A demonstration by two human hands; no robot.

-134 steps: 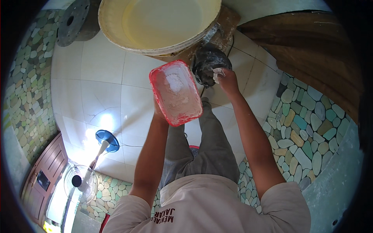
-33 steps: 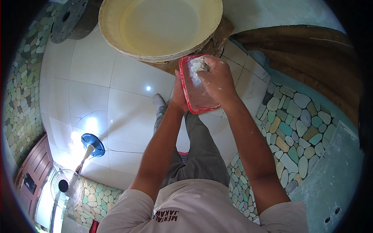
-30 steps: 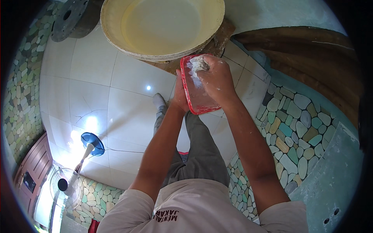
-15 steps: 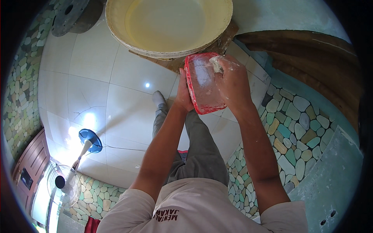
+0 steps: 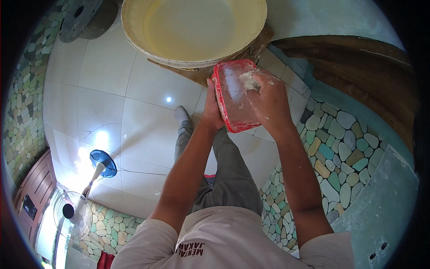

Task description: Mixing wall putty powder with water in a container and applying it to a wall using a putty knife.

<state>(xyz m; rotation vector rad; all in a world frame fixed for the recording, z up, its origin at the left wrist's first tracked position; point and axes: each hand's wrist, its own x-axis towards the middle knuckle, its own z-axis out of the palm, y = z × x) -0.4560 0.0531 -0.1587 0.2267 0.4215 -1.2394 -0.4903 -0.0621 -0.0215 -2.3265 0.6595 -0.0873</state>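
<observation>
My left hand (image 5: 212, 107) grips the left side of a shallow plastic container (image 5: 234, 107) with a red rim, whose bottom carries pale, powdery residue. My right hand (image 5: 271, 101) is over the container's right part, its fingers curled round a whitish, powdery lump (image 5: 249, 80); I cannot tell if it is cloth or paste. White powder sticks to my knuckles. Just beyond the container stands a large cream basin (image 5: 135, 37) holding cloudy, pale liquid, on a stained wooden board (image 5: 165, 67).
At top left sits a dark metal cylinder (image 5: 94, 24). A standing fan (image 5: 71, 215) with a blue base (image 5: 102, 161) and a cord is at lower left, near a wooden door (image 5: 33, 197). Brown sheeting (image 5: 358, 76) runs along the right. Pebble-patterned surfaces (image 5: 340, 166) border the pale tiled floor (image 5: 98, 67).
My right hand has come from the dark object beside the basin into the container. Lately both hands and container have shifted slightly right, the right hand moving toward the container's right edge.
</observation>
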